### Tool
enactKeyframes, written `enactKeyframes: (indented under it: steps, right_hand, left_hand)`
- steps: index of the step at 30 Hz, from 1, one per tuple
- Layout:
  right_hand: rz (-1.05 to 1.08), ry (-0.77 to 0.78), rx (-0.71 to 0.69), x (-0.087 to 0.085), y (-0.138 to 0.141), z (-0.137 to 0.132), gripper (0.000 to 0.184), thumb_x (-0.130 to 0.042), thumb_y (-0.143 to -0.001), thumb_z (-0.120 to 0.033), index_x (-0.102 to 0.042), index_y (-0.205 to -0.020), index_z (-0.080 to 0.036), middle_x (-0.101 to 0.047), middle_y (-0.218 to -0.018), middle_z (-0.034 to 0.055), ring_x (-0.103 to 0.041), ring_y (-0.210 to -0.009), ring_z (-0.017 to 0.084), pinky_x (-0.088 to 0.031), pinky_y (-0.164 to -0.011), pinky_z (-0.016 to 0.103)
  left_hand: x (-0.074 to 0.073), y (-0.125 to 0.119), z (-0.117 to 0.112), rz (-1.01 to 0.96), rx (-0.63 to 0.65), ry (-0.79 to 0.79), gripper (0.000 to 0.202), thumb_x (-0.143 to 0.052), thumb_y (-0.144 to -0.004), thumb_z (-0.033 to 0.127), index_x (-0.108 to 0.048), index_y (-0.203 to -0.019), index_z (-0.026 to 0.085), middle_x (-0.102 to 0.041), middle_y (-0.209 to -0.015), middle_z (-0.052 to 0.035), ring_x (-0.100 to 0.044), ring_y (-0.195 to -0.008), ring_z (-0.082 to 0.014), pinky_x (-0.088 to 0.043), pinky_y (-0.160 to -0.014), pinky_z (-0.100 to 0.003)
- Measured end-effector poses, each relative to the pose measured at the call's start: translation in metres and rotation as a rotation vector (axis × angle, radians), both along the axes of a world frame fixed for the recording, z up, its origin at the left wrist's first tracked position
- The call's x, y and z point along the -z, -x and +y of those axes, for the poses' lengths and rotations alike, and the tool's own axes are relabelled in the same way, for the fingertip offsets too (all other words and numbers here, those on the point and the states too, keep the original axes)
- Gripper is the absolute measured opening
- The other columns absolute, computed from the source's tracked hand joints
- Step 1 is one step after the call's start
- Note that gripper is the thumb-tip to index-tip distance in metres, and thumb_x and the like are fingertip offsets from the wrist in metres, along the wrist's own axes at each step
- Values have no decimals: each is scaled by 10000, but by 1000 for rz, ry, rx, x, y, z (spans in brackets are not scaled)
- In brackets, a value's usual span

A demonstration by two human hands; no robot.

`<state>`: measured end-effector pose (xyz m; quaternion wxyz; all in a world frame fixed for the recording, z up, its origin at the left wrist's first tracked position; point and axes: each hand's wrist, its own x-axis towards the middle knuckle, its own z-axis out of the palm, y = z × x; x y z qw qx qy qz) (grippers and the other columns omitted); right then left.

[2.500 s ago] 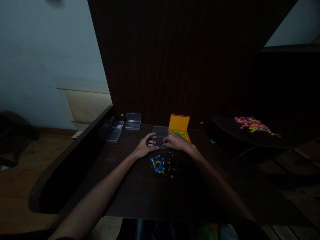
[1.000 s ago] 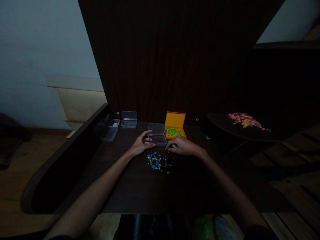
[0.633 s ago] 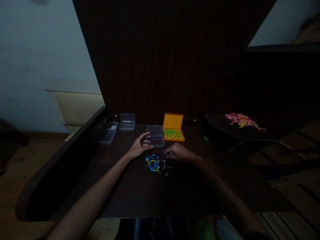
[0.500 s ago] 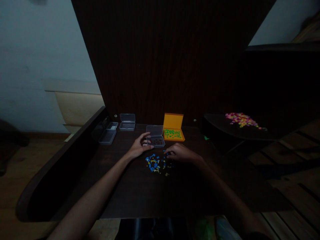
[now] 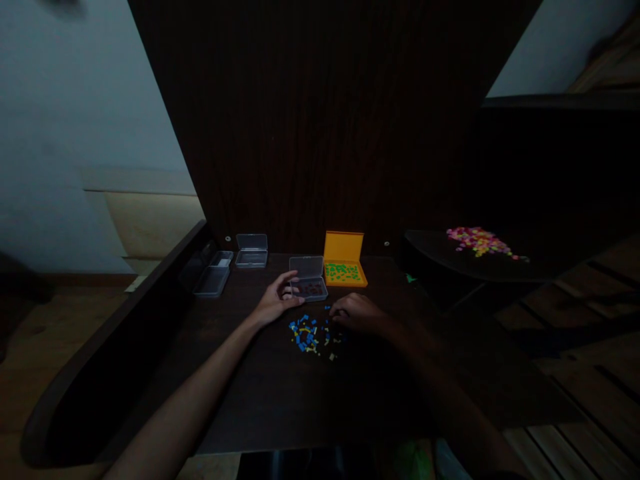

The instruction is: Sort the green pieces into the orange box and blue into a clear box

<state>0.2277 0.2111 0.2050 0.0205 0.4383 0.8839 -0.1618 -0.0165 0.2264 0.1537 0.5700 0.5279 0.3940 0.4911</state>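
Note:
A small clear box (image 5: pixel 311 289) with dark red bits in it lies open on the dark table (image 5: pixel 280 393). My left hand (image 5: pixel 274 301) grips the box's left edge, thumb apart from the curved fingers. Just in front lies a scatter of tiny blue and yellow pieces (image 5: pixel 307 333). My right hand (image 5: pixel 356 312) rests at the scatter's right edge, fingers curled down and pressed together; what they pinch is too small and dark to make out. An open orange box (image 5: pixel 343 248) holding green pieces stands right of the clear box.
Two more clear boxes sit at the back left, one (image 5: pixel 251 241) by the dark wall panel, another (image 5: pixel 212 280) near the table's raised left rim. A heap of pink and yellow pieces (image 5: pixel 477 241) lies on a round dark side table at right. The lighting is very dim.
My right hand has drawn back from the clear box to the right side of the blue and yellow scatter. My left hand stays at the box. The view has drifted slightly.

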Motion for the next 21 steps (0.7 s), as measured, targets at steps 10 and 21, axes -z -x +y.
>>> enactKeyframes:
  steps: [10,21]
  right_hand:
    - [169,-106,-40,21,-7,-2,200,-578,-855,-207,-691,-1019,-224,-673,-956,40,-603,-870,164,-411,-760,268]
    - [205,-97,-95,22,-1,-5,242,-563,-855,-131,-706,-1023,-230,-661,-975,45,-618,-849,146,-429,-715,241]
  left_hand:
    - [5,1,1,-12,0,5,729,-832,-561,159,-548,-1231,216,-556,-1189,-80,-572,-890,-120,-514,-790,-278]
    - [8,1,1,-19,-1,17,726,-836,-562,169,-551,-1228,218,-554,-1195,-82,-576,-911,-127,-528,-775,-270]
